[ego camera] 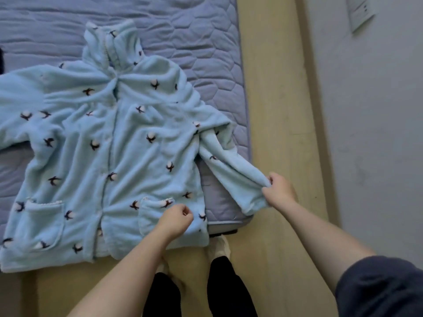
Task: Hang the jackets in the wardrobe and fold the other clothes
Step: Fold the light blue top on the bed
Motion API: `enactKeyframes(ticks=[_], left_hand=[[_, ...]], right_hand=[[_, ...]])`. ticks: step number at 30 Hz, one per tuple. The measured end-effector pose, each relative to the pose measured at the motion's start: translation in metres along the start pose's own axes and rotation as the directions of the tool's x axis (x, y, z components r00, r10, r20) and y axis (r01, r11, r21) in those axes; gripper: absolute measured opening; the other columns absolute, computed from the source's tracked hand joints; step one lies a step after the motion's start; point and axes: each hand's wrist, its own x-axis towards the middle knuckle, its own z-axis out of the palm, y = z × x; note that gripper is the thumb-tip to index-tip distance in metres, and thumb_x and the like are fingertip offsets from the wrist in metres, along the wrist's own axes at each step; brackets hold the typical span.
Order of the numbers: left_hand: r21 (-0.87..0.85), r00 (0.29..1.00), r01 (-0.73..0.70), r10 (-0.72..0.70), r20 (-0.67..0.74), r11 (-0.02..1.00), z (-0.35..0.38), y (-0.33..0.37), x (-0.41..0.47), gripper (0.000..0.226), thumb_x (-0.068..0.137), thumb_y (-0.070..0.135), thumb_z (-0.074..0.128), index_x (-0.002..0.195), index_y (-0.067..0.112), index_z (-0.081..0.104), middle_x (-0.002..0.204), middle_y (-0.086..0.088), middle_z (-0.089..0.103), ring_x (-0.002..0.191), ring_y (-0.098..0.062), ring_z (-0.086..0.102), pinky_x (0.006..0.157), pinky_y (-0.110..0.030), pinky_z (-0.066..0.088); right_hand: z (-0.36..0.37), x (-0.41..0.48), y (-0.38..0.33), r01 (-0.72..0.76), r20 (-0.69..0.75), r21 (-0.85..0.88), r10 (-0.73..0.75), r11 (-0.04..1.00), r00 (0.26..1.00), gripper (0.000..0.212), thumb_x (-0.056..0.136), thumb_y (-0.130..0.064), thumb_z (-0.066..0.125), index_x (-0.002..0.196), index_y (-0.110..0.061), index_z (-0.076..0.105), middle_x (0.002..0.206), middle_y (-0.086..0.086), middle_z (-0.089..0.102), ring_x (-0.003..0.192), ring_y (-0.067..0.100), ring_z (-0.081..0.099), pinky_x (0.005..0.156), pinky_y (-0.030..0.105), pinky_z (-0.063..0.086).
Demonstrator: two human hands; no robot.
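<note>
A pale blue fleece pyjama top point(109, 156) lies front up and buttoned across the quilted mattress point(194, 30), filling the left and centre of the frame, with its collar toward the top. The right hand point(278, 189), at the right of the frame, pinches the cuff of the near sleeve point(231, 170) between thumb and fingers, holding it out past the mattress corner above the wooden floor point(274, 110). The left hand point(175, 219) sits over the hem at lower centre with its fingers curled; whether they hold any fabric cannot be told.

The likely step is folding this sleeve across the body. The hem hangs over the mattress's lower edge, so a hard tug on the cuff could drag the whole top sideways, bunch the front, or slide it off onto the floor. Thick fleece may also spring back out of a loose fold.

The only containers are two patch pockets, one at lower left point(43, 223) and one beside the left hand point(153, 216). Both lie flat, and their insides are hidden. No wardrobe is in view.
</note>
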Motion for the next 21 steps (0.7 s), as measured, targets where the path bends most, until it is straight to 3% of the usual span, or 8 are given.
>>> enactKeyframes(ticks=[4,7,10,12,14,16,19,21], left_hand=[[0.026,0.996,-0.084,0.084,-0.020,0.996,-0.021,0.054,-0.014,0.012,0.090,0.021,0.047,0.083,0.019,0.057,0.090,-0.007,0.069,0.086,-0.025,0.065,0.079,-0.038,0.051],[0.068,0.994,-0.097,0.100,-0.047,0.993,-0.042,0.081,-0.013,0.013,0.089,0.021,0.047,0.080,0.018,0.056,0.089,-0.008,0.068,0.084,-0.026,0.064,0.076,-0.039,0.051],[0.029,0.994,-0.053,0.056,-0.096,0.998,-0.057,0.102,0.000,0.014,0.089,0.017,0.046,0.079,0.013,0.056,0.084,-0.008,0.067,0.081,-0.026,0.064,0.068,-0.034,0.051],[-0.007,0.996,-0.010,0.009,-0.093,1.000,-0.062,0.115,0.014,0.016,0.089,0.019,0.046,0.076,0.015,0.056,0.081,-0.006,0.068,0.082,-0.026,0.064,0.067,-0.032,0.051],[0.060,0.996,0.008,-0.003,-0.090,0.998,-0.061,0.131,0.036,0.015,0.084,0.025,0.046,0.075,0.021,0.057,0.079,-0.003,0.069,0.083,-0.025,0.064,0.077,-0.036,0.051],[0.125,0.989,0.021,-0.002,-0.150,0.992,-0.061,0.155,0.059,0.015,0.083,0.024,0.046,0.080,0.019,0.061,0.084,0.000,0.068,0.087,-0.024,0.061,0.082,-0.034,0.049],[0.218,0.954,0.001,0.065,-0.294,0.976,-0.064,0.199,0.102,0.016,0.088,0.016,0.050,0.096,0.012,0.063,0.102,-0.010,0.065,0.098,-0.029,0.058,0.080,-0.032,0.044],[0.263,0.914,-0.018,0.123,-0.388,0.965,-0.069,0.225,0.125,0.019,0.087,0.016,0.052,0.102,0.010,0.062,0.111,-0.013,0.060,0.102,-0.031,0.056,0.084,-0.036,0.044]], right_hand=[[-0.096,0.009,0.015,-0.095,-0.259,-0.139,0.057,0.986,0.964,0.013,0.080,-0.006,0.049,0.083,-0.019,0.050,0.092,0.012,0.060,0.088,0.036,0.059,0.069,0.031,0.041],[-0.143,0.017,0.019,-0.109,-0.471,-0.104,0.048,0.989,0.881,0.032,0.081,-0.004,0.049,0.107,-0.020,0.061,0.105,0.015,0.064,0.094,0.037,0.061,0.076,0.036,0.045],[-0.159,0.043,0.021,-0.153,-0.465,-0.024,0.124,0.988,0.877,0.035,0.086,-0.011,0.044,0.115,-0.021,0.061,0.107,0.018,0.064,0.095,0.038,0.061,0.079,0.037,0.046],[-0.152,0.061,0.022,-0.184,-0.344,0.197,0.244,0.963,0.907,0.041,0.085,-0.011,0.036,0.117,-0.024,0.060,0.098,0.014,0.068,0.082,0.033,0.064,0.072,0.034,0.048],[-0.140,0.086,0.016,-0.191,-0.166,0.612,0.361,0.767,0.917,0.043,0.084,-0.008,0.030,0.112,-0.018,0.061,0.089,0.009,0.070,0.067,0.025,0.065,0.062,0.029,0.048],[-0.132,0.125,0.004,-0.178,-0.025,0.865,0.394,0.469,0.919,0.041,0.086,-0.002,0.028,0.104,-0.015,0.061,0.096,0.008,0.068,0.077,0.024,0.067,0.066,0.030,0.052],[-0.146,0.179,-0.008,-0.148,0.120,0.988,0.401,0.038,0.908,0.041,0.084,0.009,0.030,0.086,-0.018,0.060,0.093,0.008,0.064,0.087,0.024,0.063,0.067,0.029,0.052],[-0.167,0.203,-0.012,-0.118,0.205,0.958,0.342,-0.260,0.917,0.040,0.072,0.013,0.029,0.081,-0.014,0.057,0.091,0.011,0.062,0.084,0.024,0.061,0.072,0.030,0.052]])
